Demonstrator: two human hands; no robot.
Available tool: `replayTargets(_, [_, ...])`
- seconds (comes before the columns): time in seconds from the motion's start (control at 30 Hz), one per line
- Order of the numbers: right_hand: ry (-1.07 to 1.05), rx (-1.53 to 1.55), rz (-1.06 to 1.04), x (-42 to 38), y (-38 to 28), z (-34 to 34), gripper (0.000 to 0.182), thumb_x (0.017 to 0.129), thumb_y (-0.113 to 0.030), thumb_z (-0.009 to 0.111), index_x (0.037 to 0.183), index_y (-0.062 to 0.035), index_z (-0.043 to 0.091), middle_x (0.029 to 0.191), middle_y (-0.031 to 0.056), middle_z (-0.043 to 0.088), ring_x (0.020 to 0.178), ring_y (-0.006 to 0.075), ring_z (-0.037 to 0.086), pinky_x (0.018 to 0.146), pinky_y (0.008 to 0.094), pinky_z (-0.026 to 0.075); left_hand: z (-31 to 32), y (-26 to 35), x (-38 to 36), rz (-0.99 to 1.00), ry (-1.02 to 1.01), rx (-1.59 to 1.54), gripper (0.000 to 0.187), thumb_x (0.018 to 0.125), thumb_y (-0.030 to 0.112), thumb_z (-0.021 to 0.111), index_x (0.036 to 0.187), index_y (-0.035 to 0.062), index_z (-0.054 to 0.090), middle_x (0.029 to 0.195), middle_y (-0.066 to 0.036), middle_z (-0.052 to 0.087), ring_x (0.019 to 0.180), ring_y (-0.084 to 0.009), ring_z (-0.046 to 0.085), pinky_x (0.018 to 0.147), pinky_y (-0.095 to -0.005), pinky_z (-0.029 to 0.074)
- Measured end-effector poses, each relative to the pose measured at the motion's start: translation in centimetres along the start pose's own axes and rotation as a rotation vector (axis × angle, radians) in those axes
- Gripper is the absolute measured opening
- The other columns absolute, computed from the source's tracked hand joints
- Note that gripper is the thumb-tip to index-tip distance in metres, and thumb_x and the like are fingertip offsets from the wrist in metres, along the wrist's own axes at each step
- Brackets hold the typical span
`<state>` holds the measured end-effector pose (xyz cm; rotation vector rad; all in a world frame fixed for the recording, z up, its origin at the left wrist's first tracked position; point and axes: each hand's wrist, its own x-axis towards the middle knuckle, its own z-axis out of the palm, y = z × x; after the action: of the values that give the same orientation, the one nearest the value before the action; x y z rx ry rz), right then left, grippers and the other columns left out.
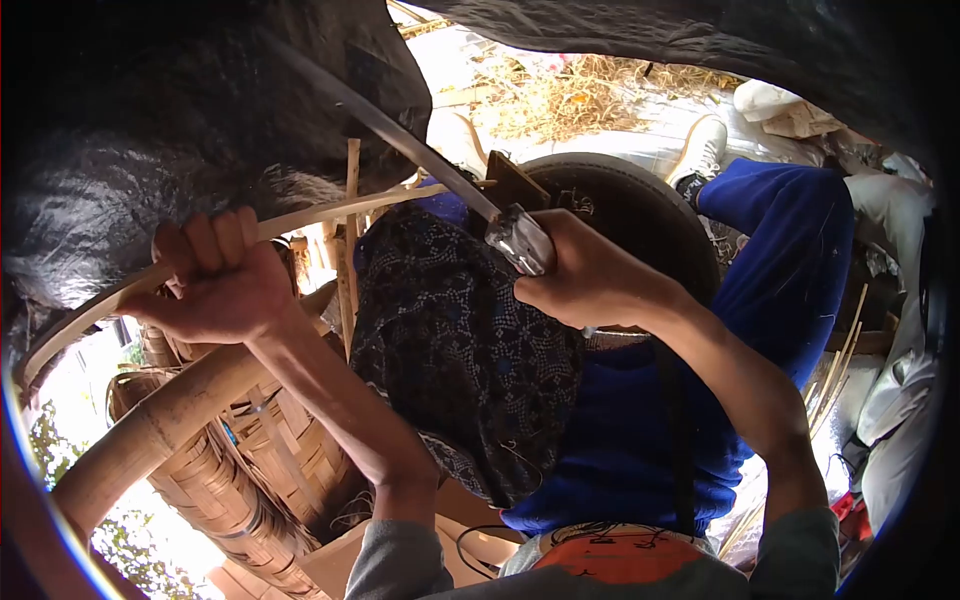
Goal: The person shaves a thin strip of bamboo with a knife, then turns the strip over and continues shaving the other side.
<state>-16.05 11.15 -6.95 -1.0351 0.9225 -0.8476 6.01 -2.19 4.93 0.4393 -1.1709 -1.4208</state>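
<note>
My left hand (225,285) is closed around a long, pale bamboo strip (345,207), which bends down toward the left edge of the view. Its thin far end reaches close to the knife. In my right hand (590,265) is the grip of a long-bladed knife (420,150), its blade pointing up and to the left. The blade crosses over the strip near its tip in this view. Below both hands, a dark patterned cloth (465,350) covers part of my lap and blue trousers (625,430).
Black plastic sheeting (330,120) hangs at upper left and along the top. A thick bamboo pole (150,430) slants past woven bamboo baskets (270,475) at lower left. A large round black object (640,200) lies between my legs, near a white shoe (703,150). Straw (560,95) lies beyond.
</note>
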Motion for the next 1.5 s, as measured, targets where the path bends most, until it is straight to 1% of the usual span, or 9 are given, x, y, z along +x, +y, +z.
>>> replayTargets(0.1, [-0.126,0.085,0.511,0.4,2.7,0.3,0.012,0.077,-0.003,0.051,0.087,0.0005,0.046,0.052,0.0023,0.042,0.041,0.0129,0.044,0.038,0.0299,0.035,1.1,-0.5,0.1,-0.054,-0.017,-0.09,0.063,0.08,0.075,0.037,0.057,0.0182,0.023,0.051,0.005,0.013,0.047,-0.0087,0.009,0.046,-0.0279,0.011])
replayTargets(0.37, [0.06,0.116,0.117,-0.6,-3.7,-1.4,0.023,0.076,-0.001,0.049,0.099,0.0019,0.047,0.053,0.0014,0.044,0.04,0.0093,0.043,0.036,0.0295,0.036,1.3,-0.9,-0.5,-0.026,-0.028,-0.027,0.064,0.078,0.077,0.034,0.056,0.0175,0.024,0.05,0.005,0.013,0.048,-0.0085,0.008,0.045,-0.0271,0.011])
replayTargets(0.6, [-0.034,-0.06,0.407,0.0,1.5,0.2,0.02,0.077,-0.001,0.05,0.097,0.0014,0.049,0.061,0.008,0.05,0.046,0.0139,0.049,0.037,0.0301,0.037,0.3,-0.4,-0.4,0.011,0.108,0.043,0.067,0.076,0.08,0.032,0.055,0.0167,0.022,0.048,0.005,0.013,0.047,-0.0079,0.006,0.043,-0.0263,0.009])
replayTargets(0.8, [0.079,-0.009,0.086,-1.3,-3.8,0.0,0.021,0.073,-0.001,0.051,0.094,0.0019,0.052,0.064,0.0079,0.055,0.05,0.0169,0.053,0.048,0.0332,0.043,0.5,-0.5,-0.6,0.01,0.072,-0.001,0.068,0.076,0.081,0.028,0.055,0.0167,0.021,0.049,0.005,0.012,0.047,-0.0082,0.005,0.043,-0.0266,0.008])
replayTargets(0.9, [-0.046,0.097,0.376,-0.8,1.9,1.5,0.029,0.073,-0.002,0.052,0.102,0.0016,0.051,0.061,0.0081,0.053,0.047,0.0165,0.053,0.042,0.0323,0.042,0.5,-0.4,-0.8,0.012,0.133,0.023,0.067,0.076,0.081,0.027,0.054,0.0172,0.022,0.049,0.005,0.012,0.047,-0.0085,0.005,0.043,-0.0266,0.008])
replayTargets(1.23, [0.124,-0.11,-0.01,-1.4,-1.4,0.6,0.021,0.076,-0.006,0.052,0.095,0.0043,0.051,0.066,0.0134,0.055,0.049,0.0195,0.054,0.046,0.0358,0.042,1.5,-1.0,-0.4,0.067,0.203,0.103,0.067,0.077,0.08,0.028,0.054,0.0176,0.022,0.048,0.005,0.011,0.047,-0.0079,0.004,0.042,-0.0264,0.007])
replayTargets(1.27, [0.121,-0.105,-0.006,-1.5,0.2,1.2,0.021,0.076,-0.006,0.052,0.095,0.0043,0.051,0.066,0.0134,0.055,0.049,0.0195,0.054,0.046,0.0358,0.042,1.7,-0.9,-0.5,0.076,0.229,0.131,0.067,0.077,0.08,0.028,0.053,0.0176,0.022,0.048,0.005,0.011,0.047,-0.0079,0.004,0.042,-0.0265,0.007])
replayTargets(1.33, [0.054,-0.217,0.517,-1.3,3.0,1.9,0.022,0.074,-0.003,0.055,0.095,0.0037,0.051,0.058,0.0038,0.049,0.05,0.0118,0.05,0.044,0.0283,0.039,1.8,-0.8,-0.6,0.1,0.282,0.205,0.067,0.078,0.079,0.028,0.053,0.0175,0.022,0.048,0.005,0.011,0.047,-0.0079,0.004,0.041,-0.0266,0.007])
replayTargets(1.5, [0.06,-0.111,0.377,-1.2,0.9,-0.5,0.018,0.076,-0.006,0.05,0.09,0.0053,0.051,0.063,0.0121,0.054,0.048,0.017,0.053,0.042,0.0338,0.04,1.2,-0.8,-0.4,0.091,0.249,0.189,0.067,0.078,0.079,0.026,0.053,0.0175,0.022,0.047,0.005,0.011,0.046,-0.008,0.004,0.041,-0.0266,0.006])
